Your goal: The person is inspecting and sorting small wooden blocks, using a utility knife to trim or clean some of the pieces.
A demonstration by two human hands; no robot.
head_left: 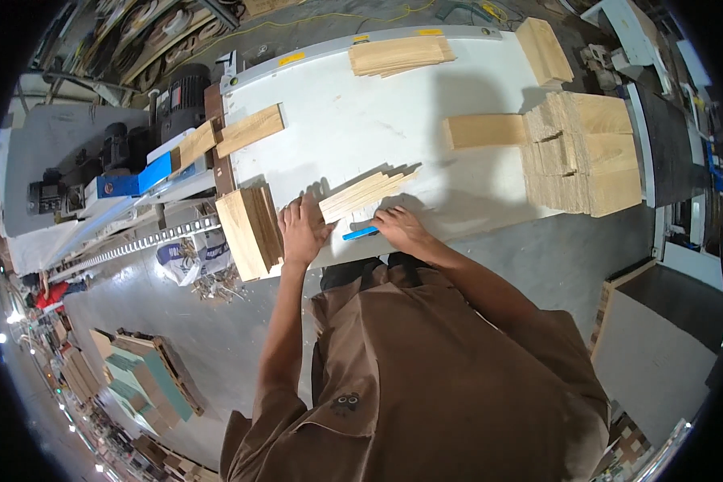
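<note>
My left hand point(301, 229) lies at the near edge of the white table point(337, 132), fingers stretched and apart, between a stack of boards and a fanned bundle of thin wood strips. The strips point(368, 194) slant up to the right, their left end close to my left thumb. In my right hand point(403, 228) is a slim blue stick-shaped tool point(360, 233), gripped at its right end and pointing left beside the strips. Its exact kind I cannot make out. Left of my left hand, the stack of boards point(245, 229) stands at the table's corner.
A tall pile of boards point(582, 153) fills the table's right end, with one board point(484, 131) jutting left. Thin boards point(402, 54) lie by the long metal level point(297, 58) at the far edge. At left, a machine point(128, 161) with motors adjoins the table.
</note>
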